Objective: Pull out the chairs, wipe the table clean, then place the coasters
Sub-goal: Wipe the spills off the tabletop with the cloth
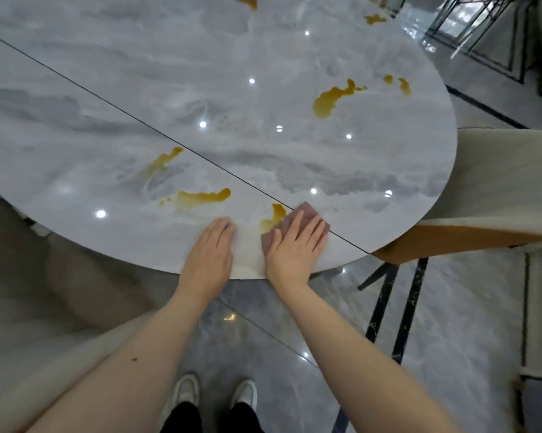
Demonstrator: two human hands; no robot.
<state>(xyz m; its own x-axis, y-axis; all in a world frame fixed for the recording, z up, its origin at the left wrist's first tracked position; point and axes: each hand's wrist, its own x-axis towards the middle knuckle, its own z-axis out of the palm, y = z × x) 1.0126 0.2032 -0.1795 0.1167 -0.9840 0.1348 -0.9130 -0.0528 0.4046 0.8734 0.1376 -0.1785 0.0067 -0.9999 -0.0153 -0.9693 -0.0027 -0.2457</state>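
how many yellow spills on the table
8 yellow-orange spills on the grey marble table: two far, three right, three near, the last against the cloth.

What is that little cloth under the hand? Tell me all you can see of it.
The cloth is a small, dull pinkish-brown piece, soft-looking and lying flat on the grey marbled table near its front edge. The right hand presses on it with straight fingers, hiding most of it. Its far corner lies at the table's dark seam, and its left edge touches an orange-yellow spill.
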